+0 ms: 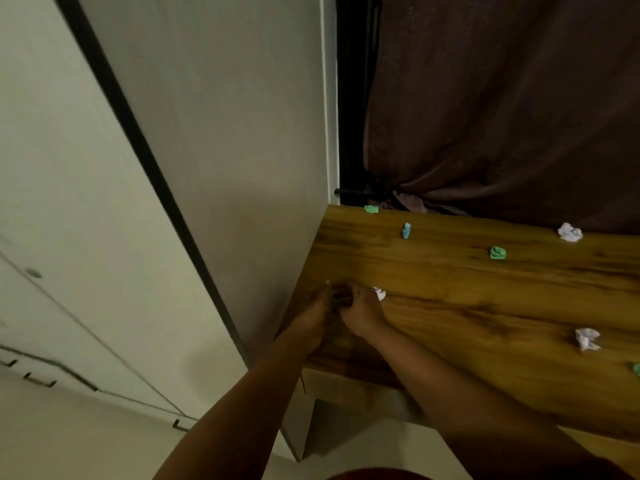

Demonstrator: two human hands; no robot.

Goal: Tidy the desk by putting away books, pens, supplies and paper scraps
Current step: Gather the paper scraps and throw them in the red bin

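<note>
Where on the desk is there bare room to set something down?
Widest bare wood: middle of the desk, between the green scrap above and the white scrap below. Crowded: left end, where both hands work beside another white scrap.

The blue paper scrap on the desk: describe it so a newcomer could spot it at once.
Find the wooden desk under the dark curtain. Near its far left corner, just right of a green scrap at the back edge, lies the blue paper scrap. It is the only blue one; the rest are green or white.

Both bare forearms reach forward; the left hand (313, 318) and right hand (360, 313) meet, fingers curled together.
</note>
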